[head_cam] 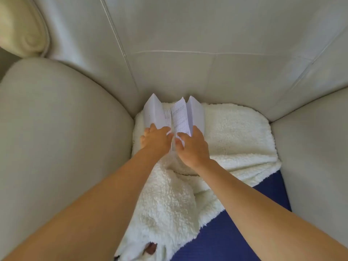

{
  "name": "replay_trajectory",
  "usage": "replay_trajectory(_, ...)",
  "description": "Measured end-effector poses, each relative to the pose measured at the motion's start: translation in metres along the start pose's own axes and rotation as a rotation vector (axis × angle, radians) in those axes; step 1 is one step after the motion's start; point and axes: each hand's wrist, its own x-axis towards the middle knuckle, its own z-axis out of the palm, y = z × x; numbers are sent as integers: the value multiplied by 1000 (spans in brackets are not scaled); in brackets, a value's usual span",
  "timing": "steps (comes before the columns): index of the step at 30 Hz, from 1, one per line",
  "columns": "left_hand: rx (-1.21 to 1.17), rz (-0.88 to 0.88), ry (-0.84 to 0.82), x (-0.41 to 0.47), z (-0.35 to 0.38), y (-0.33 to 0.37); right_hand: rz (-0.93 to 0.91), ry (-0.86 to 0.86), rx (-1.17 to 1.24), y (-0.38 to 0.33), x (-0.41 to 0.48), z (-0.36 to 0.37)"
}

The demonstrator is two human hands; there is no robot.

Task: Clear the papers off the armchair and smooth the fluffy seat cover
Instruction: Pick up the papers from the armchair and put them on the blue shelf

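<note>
White printed papers point(178, 115) stand folded and bunched at the back of the armchair seat, against the backrest. My left hand point(155, 137) grips their left part, fingers curled over the near edge. My right hand point(192, 144) pinches the right part, thumb on the lined sheet. Under both hands lies the fluffy white seat cover point(235, 134). It is rumpled, with a thick fold running toward the front and its right front part pulled back.
The cream leather armchair surrounds the seat: backrest point(188, 44), left arm point(56, 119), right arm point(316, 147). A dark blue cushion point(235, 232) shows bare at the front right. Something small and brown point(150, 248) peeks from the cover's front edge.
</note>
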Motion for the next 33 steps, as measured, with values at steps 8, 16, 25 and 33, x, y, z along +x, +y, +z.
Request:
replay_trajectory(8,-74,-146,-256,33,28,-6,155,-257,-17,15,27,22)
replay_trajectory(16,-295,-99,156,21,22,-1,183,-94,116,13,29,13)
replay_trajectory(25,-695,-163,563,-5,-13,13,97,349,324,1,16,-27)
replay_trajectory(33,-1022,-36,586,-48,-54,47,163,396,750,-32,-1,-67)
